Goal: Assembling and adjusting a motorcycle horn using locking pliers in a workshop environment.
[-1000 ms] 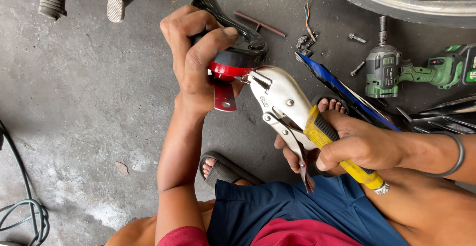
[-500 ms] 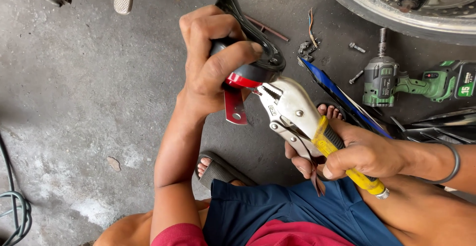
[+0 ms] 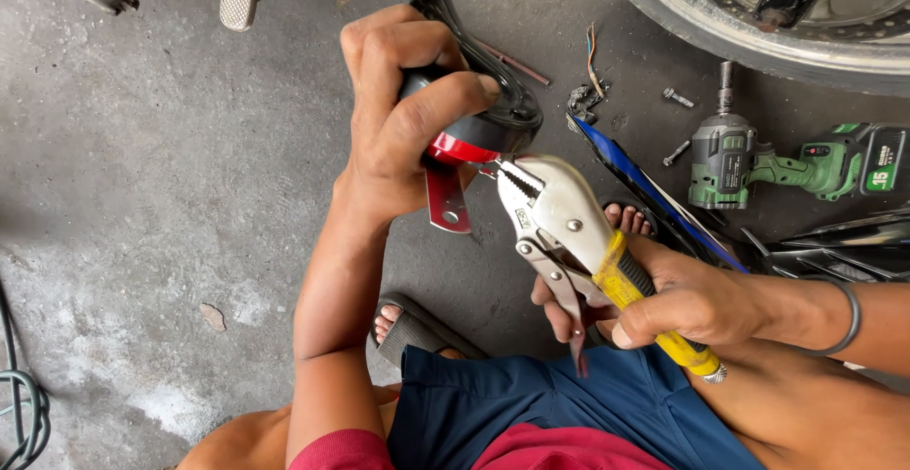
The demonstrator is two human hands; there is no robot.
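Locking pliers bite at a horn held over the workshop floor

The view has drawn closer than a moment ago; the left hand (image 3: 403,119) still wraps tight around the black-and-red horn (image 3: 488,129), its red bracket (image 3: 445,200) hanging below; the right hand (image 3: 678,299) stays clenched on the locking pliers (image 3: 559,219), whose nose now sits against the horn's underside, just beside the bracket.

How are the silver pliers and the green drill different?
The locking pliers are silver with a yellow grip; the power drill is green and black. The pliers are held in the right hand, nose at the black-and-red part that the left hand grips; the drill lies untouched on the concrete floor. Both are tools.
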